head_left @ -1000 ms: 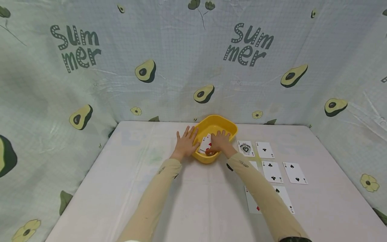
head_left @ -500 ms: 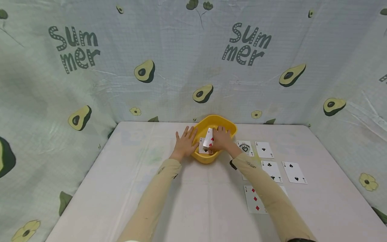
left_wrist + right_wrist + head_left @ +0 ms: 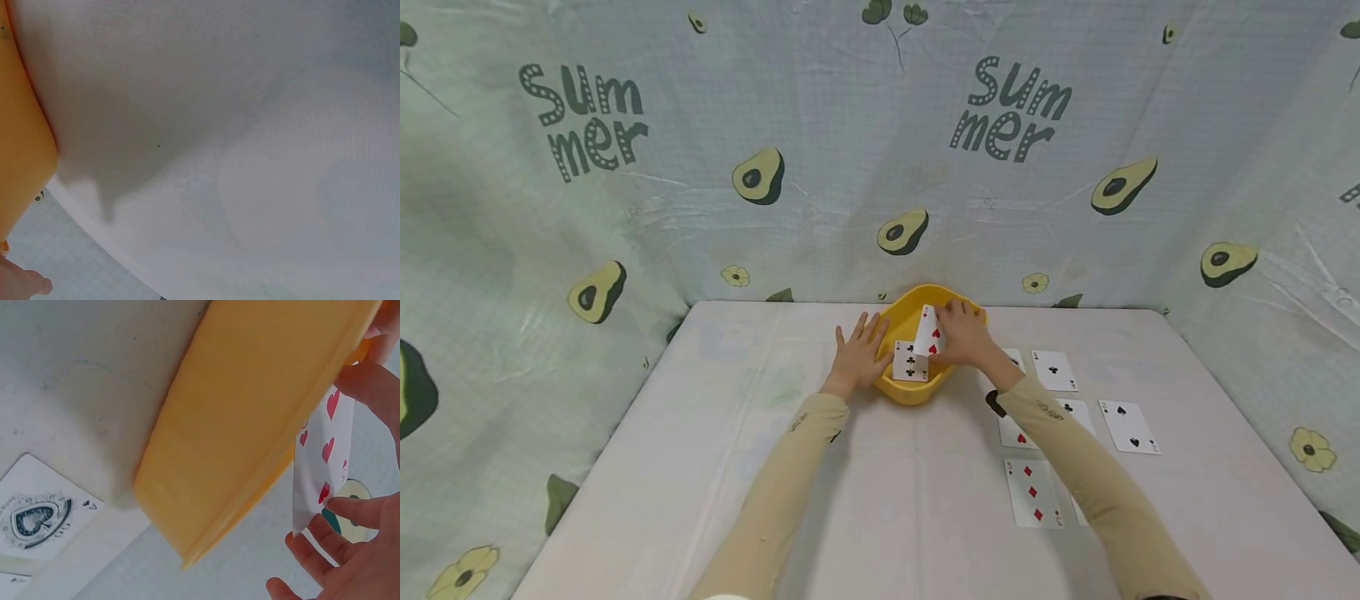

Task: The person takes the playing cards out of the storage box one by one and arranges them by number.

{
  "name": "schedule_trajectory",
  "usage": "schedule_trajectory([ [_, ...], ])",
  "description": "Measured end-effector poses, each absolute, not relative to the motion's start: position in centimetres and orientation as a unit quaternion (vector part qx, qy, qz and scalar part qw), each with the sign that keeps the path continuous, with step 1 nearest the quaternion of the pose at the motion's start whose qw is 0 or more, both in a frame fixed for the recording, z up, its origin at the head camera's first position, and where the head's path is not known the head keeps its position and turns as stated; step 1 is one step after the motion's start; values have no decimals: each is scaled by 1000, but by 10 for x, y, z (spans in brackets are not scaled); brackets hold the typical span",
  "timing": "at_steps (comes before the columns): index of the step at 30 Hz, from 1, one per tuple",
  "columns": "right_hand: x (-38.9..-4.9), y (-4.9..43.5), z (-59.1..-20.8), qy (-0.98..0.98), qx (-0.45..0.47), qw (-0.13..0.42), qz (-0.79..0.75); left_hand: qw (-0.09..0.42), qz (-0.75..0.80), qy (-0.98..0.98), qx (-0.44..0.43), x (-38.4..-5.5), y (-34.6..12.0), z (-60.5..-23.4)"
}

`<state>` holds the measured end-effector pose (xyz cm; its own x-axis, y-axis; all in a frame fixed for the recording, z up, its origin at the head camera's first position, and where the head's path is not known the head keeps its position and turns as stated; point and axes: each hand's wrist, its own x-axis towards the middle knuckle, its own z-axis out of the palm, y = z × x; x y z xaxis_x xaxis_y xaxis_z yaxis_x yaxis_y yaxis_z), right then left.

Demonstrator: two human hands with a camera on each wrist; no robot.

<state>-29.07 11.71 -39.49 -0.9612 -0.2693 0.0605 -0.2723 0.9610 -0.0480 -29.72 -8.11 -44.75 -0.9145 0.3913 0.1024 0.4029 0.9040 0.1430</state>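
Observation:
My right hand (image 3: 967, 335) pinches a three of hearts (image 3: 927, 332) by its edges, lifted and tilted over the yellow plastic bin (image 3: 910, 393). In the right wrist view, the thumb and fingers lie at opposite ends of that heart card (image 3: 326, 447), beside the bin's rim. Inside the bin lies a three of clubs (image 3: 911, 367), face up; whether other cards are beneath it cannot be seen. With fingers spread and straight, my left hand (image 3: 855, 360) rests against the bin's left side. The left wrist view catches only a fingertip (image 3: 37, 282) of it and the bin's wall (image 3: 22, 137).
Face-up cards lie in rows right of the bin: an ace of clubs (image 3: 1055, 370), a two of spades (image 3: 1130, 427), a three of diamonds (image 3: 1033, 494) and several others partly under my right forearm. The ace of spades (image 3: 37, 519) lies near the bin. A patterned curtain (image 3: 820, 225) stands behind.
The right hand has drawn the three of hearts up off the three of clubs and moved it a little right and away. The left hand has stayed in place.

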Motion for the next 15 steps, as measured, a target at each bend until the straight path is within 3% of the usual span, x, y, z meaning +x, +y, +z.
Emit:
schedule_trajectory([
  [15,-275,125,-374,-987,151,54,14,31,-85,-975,-205,-298,-81,-447],
])
